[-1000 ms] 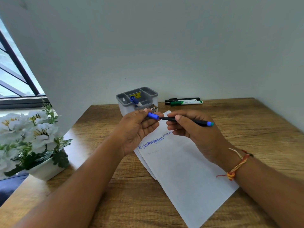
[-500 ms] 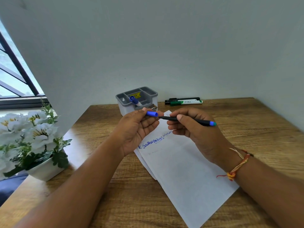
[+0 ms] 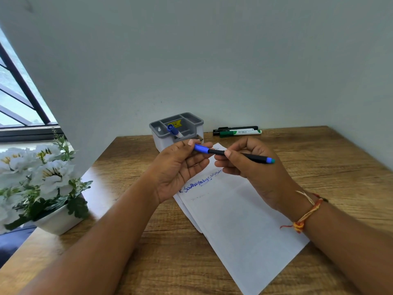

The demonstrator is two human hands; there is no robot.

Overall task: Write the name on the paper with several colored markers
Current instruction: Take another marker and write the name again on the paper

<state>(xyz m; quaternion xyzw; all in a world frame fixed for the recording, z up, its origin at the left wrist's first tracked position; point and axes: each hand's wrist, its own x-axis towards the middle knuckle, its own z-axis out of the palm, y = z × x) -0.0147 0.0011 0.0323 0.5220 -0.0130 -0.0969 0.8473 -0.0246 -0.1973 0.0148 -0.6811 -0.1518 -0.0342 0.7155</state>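
**Both hands held a blue-capped pen above the sheet**

The left hand (image 3: 178, 167) pinched a blue cap (image 3: 201, 148) between thumb and fingertips, palm turned up. The right hand (image 3: 255, 173) gripped the black barrel of the pen (image 3: 244, 155), with the thumb pressed on top and the other fingers curled beneath. Cap and barrel met end to end in one line. Whether the cap was fully seated could not be told. The pen's far end, tipped in blue-green, pointed to the right past the right hand's knuckles.

Both hands hovered above the paper (image 3: 244, 226), a white sheet lying at an angle on the wooden surface (image 3: 329, 167) with the edges of more sheets showing under its left side. Blue handwriting (image 3: 196, 185) ran along the upper part of the sheet, and smaller writing continued to its right, too small to read.

At the back, against the wall, stood a grey organizer (image 3: 163, 143) with a blue-capped marker (image 3: 173, 129) leaning in one compartment. To its right a black marker (image 3: 236, 128) and a green marker (image 3: 240, 132) lay side by side. A white pot (image 3: 57, 220) of white flowers (image 3: 49, 175) stood at the left edge. A red and yellow thread bracelet (image 3: 306, 216) circled the right wrist.
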